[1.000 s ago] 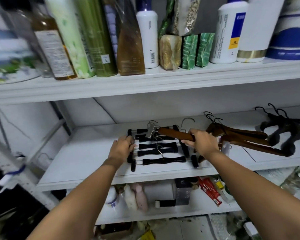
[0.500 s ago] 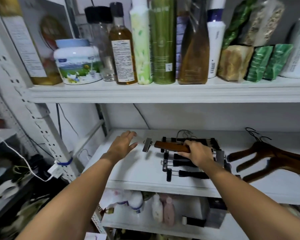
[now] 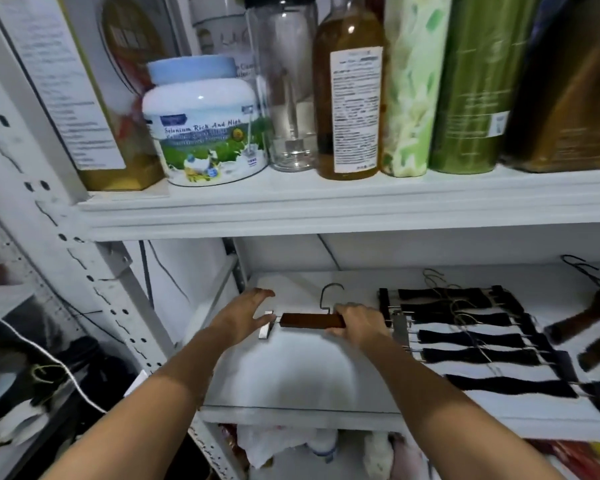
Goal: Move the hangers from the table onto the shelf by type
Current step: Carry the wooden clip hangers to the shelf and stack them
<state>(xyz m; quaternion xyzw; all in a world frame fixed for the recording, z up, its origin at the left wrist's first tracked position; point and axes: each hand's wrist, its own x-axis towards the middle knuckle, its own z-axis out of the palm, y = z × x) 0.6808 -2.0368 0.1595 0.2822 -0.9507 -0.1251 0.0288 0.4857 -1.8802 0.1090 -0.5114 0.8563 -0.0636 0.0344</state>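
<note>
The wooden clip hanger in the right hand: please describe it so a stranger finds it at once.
Look at the white middle shelf, below the bottles. Left of the black hangers, the right hand grips the wooden clip hanger. It alone is a straight brown bar with a metal clip.

The left forearm (image 3: 153, 403) and right forearm (image 3: 447, 407) are bare along their visible length; the left hand (image 3: 245, 318) and right hand (image 3: 361, 329) are likewise bare.

cool, even light washes the white shelf (image 3: 291, 375), dimmer toward 8 o'clock; motion blur smears wooden hangers (image 3: 582, 323) at 3 o'clock; wide lens bows the edges.
</note>
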